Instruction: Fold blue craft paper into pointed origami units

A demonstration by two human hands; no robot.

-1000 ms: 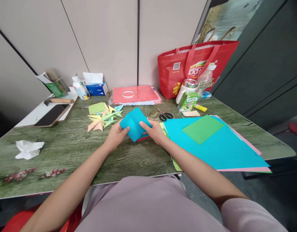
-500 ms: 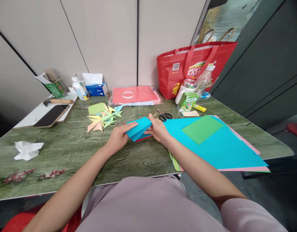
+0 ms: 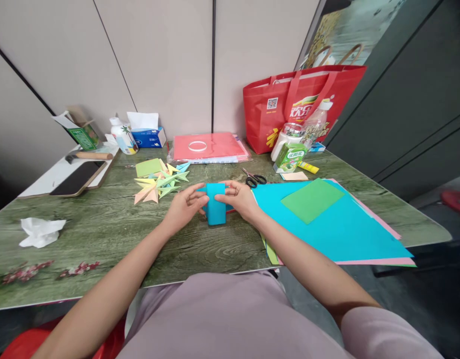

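Observation:
A folded piece of blue paper [image 3: 216, 212] stands as a narrow upright strip between my hands, just above the table. My left hand [image 3: 185, 207] pinches its left edge, thumb in front and fingers behind. On the other edge, my right hand [image 3: 240, 200] grips the paper with the thumb across its front. Part of something blue with a red edge shows behind the paper, mostly hidden by it and my right hand. Black-handled scissors [image 3: 255, 179] lie just beyond my right hand. Several folded paper pieces [image 3: 162, 184] in pastel colours are heaped beyond my left hand.
Large blue sheets [image 3: 327, 229] with a green square [image 3: 312, 200] on top lie at the right. Behind stand a red bag [image 3: 267, 119], a green drink carton [image 3: 289, 158] and a red packet [image 3: 222, 147]. A phone [image 3: 77, 178], hammer [image 3: 89, 155] and crumpled tissue [image 3: 42, 232] are left.
The blue paper has turned from a slanted, partly open fold to a narrow upright strip. Both hands have shifted to grip its two sides, thumbs now in front.

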